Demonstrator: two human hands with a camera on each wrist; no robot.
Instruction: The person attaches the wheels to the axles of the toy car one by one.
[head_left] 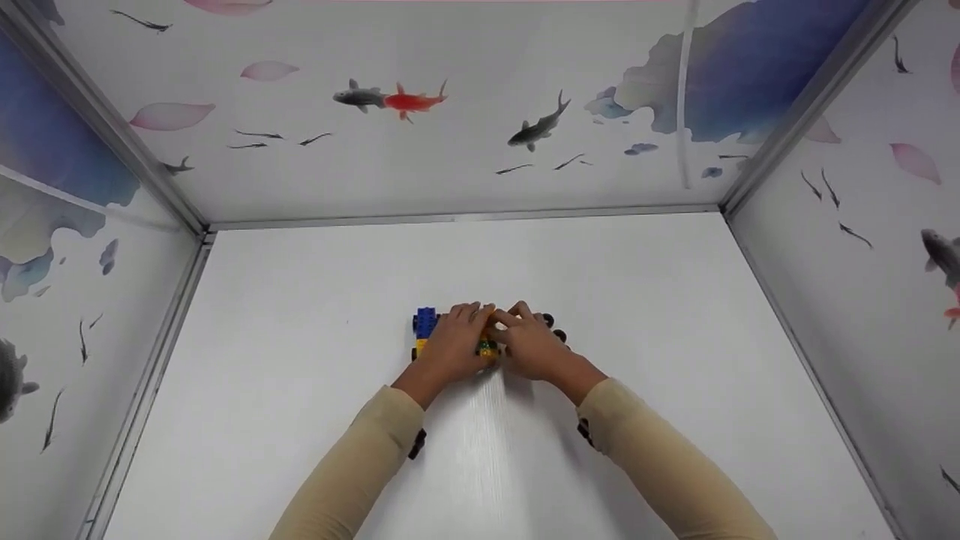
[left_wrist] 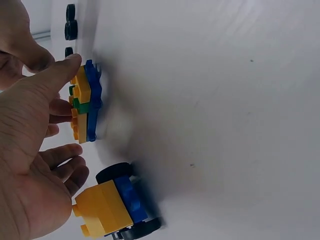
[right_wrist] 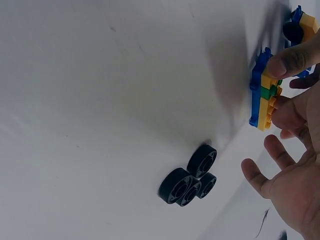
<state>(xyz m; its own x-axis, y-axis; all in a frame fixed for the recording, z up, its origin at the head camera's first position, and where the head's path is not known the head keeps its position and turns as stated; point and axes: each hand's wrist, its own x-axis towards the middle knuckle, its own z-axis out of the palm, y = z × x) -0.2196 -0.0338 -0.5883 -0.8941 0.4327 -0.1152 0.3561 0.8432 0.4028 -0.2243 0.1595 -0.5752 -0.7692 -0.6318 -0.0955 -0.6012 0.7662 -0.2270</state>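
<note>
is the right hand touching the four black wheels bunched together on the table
Apart: the right wrist view shows a plain gap between the four black wheels and the right hand, even at its nearest finger.

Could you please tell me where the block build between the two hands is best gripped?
Probably by the flat sides of the yellow blocks, pinched from above: they sit on top of the blue base, with studs facing up, so this grip should leave the base's uneven underside free.

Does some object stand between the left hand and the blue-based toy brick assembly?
Nothing visible does: the left hand has its thumb at the toy brick assembly. The wheeled brick toy stands farther left.
</note>
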